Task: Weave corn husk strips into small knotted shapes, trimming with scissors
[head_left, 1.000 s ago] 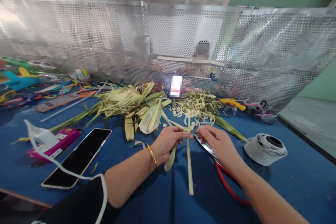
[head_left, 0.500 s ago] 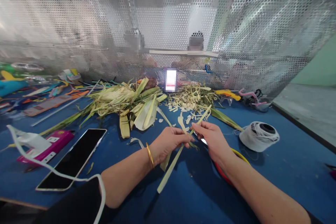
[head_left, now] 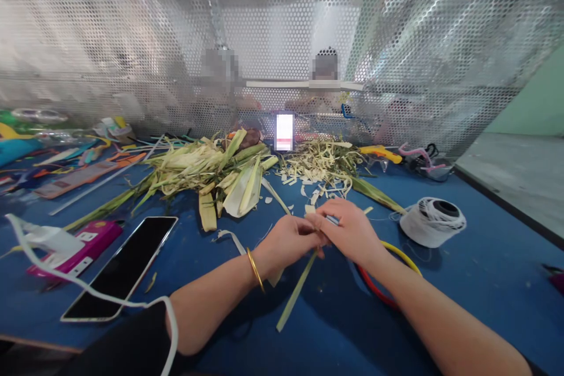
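Both my hands meet over the blue table [head_left: 462, 282], just in front of me. My left hand [head_left: 288, 241], with a gold bangle at the wrist, is closed on a pale green leaf strip [head_left: 295, 294] that slants down towards me. My right hand [head_left: 348, 229] is closed over the strip's upper end, fingers pressed against my left hand. Scissors with red and yellow handles [head_left: 388, 273] lie under my right wrist, touching the table. A second short leaf piece hangs below my left hand.
A heap of green and pale leaves [head_left: 211, 173] and a pile of cut scraps [head_left: 324, 164] lie behind my hands. A white thread spool [head_left: 434, 220] sits right, a phone [head_left: 121, 267] and pink box [head_left: 79, 244] left. A perforated metal screen [head_left: 282, 53] closes the back; people sit behind it.
My hands have drawn together on the leaf strip. My right hand has moved left onto the strip's top end, and the strip has tilted from upright to slanting.
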### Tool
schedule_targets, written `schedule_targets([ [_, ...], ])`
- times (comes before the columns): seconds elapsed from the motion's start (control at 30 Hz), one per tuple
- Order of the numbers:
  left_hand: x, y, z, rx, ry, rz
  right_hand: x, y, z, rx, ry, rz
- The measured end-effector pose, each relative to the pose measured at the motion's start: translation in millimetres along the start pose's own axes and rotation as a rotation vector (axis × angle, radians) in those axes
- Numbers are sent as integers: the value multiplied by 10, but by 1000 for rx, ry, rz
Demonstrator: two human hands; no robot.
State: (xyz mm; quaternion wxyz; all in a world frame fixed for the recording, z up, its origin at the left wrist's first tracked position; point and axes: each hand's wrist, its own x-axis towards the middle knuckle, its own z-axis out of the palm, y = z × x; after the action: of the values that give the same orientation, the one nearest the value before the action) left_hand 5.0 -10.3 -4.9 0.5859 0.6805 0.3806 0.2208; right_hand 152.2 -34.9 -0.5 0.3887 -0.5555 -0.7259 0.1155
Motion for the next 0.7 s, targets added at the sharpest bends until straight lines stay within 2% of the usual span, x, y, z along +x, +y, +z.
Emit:
schedule_targets([
  [0.07, -4, 10, 9, -64, -24, -14, 2, 19, 37, 169, -58, 157],
  [0.13, -8, 15, 12, -95, -50, -18, -2, 29, 61, 314, -29, 284],
  [0.27, -12, -6, 18, -73, -96, -8, -23, 24, 105, 412, 82, 348],
  [0.4, -1, -23, 27, -129, -117, -22, -22, 48, 127, 336, 212, 296],
  [0.47, 3, -17, 24, -176, -110, -35, -3, 84, 98, 260, 212, 260],
  [0.53, 3, -6, 11, -240, -93, -63, 24, 126, 37, 147, 133, 184],
  [0.63, 2, 11, -27, -336, -36, -138, 58, 181, -79, -52, -43, -7],
  [0.7, 4, 19, -55, -377, -6, -170, 69, 205, -133, -175, -92, -106],
])
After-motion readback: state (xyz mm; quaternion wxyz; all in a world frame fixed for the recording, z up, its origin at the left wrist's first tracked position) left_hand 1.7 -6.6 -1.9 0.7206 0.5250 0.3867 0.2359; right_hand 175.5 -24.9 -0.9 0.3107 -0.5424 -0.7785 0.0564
